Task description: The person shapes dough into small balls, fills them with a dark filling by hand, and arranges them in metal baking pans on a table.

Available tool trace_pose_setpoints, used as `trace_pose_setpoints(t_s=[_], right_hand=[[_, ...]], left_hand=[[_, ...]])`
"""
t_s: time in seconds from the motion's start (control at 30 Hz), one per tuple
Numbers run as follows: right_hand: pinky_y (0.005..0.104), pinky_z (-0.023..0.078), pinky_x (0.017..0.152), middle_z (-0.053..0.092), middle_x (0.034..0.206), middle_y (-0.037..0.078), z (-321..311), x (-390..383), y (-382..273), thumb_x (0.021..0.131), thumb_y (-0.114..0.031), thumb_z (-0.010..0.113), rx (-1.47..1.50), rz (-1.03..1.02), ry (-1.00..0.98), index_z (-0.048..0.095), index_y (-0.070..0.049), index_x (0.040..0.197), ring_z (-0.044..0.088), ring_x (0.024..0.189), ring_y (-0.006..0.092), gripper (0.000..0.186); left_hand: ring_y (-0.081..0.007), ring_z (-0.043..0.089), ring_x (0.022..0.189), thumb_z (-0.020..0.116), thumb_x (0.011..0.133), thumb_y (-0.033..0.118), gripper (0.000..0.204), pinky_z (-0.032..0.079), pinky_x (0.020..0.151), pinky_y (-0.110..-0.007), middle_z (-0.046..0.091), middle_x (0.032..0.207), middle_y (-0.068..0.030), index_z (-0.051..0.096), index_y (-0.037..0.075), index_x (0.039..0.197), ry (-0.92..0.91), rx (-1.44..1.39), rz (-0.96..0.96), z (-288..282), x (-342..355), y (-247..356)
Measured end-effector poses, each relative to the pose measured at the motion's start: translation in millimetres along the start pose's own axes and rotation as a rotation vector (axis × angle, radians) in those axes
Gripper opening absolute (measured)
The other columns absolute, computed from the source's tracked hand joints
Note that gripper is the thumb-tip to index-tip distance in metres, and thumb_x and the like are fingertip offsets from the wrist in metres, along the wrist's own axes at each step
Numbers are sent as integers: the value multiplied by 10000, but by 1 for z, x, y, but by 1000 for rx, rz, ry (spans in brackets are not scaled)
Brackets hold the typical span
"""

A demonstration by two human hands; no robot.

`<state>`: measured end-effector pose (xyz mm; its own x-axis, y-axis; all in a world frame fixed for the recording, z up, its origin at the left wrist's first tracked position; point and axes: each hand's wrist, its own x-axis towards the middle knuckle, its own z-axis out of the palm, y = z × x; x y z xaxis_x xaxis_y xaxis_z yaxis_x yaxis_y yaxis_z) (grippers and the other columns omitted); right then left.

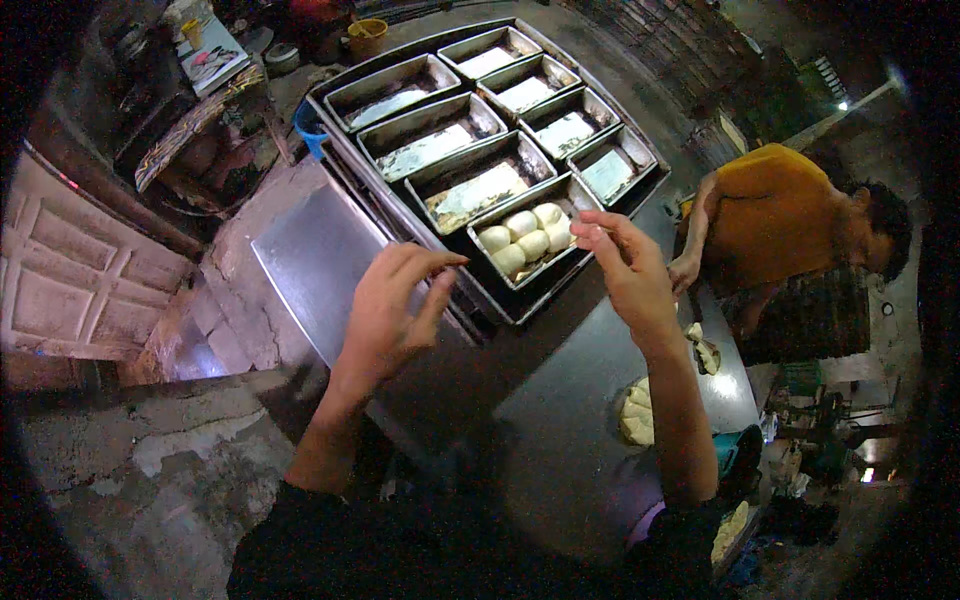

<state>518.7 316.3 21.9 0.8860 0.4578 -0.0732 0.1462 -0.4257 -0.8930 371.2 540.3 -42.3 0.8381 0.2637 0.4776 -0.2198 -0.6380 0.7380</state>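
Six pale dough balls [525, 235] sit in two rows in the nearest metal loaf pan [555, 272]. My left hand [400, 300] hangs beside that pan's left end, thumb and forefinger apart, holding nothing. At the pan's right end is my right hand [620, 280], fingertips drawn together next to the dough; whether anything is between them is hidden. The pan rests on a dark tray [330, 110] among several other loaf pans [475, 190], which have pale, stained bottoms and no dough.
On the steel table [560, 400] lie dough pieces [635, 412] and a smaller lump [705, 355]. A co-worker [770, 220] in orange leans at the right, hand on the table. A steel sheet [305, 260] juts left. Behind are a blue bucket [308, 125] and a side table [210, 55].
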Motion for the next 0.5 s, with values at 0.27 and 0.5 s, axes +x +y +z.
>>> trace_pose_setpoints(t_s=[0.27, 0.5], right_hand=[[497, 347, 864, 724, 950, 51, 10, 75, 50, 845, -180, 660, -870, -164, 14, 677, -186, 1074, 671, 899, 249, 230], [454, 328, 860, 696, 864, 35, -7, 74, 34, 830, -221, 703, -920, -250, 201, 662, -209, 1087, 646, 830, 241, 260]], left_hand=[[-283, 502, 1248, 525, 928, 361, 366, 227, 1116, -612, 564, 1304, -102, 614, 186, 1236, -383, 388, 225, 75, 57, 17], [-283, 499, 1250, 507, 926, 423, 440, 155, 1125, -651, 571, 1314, -102, 597, 162, 1267, -426, 469, 267, 86, 52, 9]])
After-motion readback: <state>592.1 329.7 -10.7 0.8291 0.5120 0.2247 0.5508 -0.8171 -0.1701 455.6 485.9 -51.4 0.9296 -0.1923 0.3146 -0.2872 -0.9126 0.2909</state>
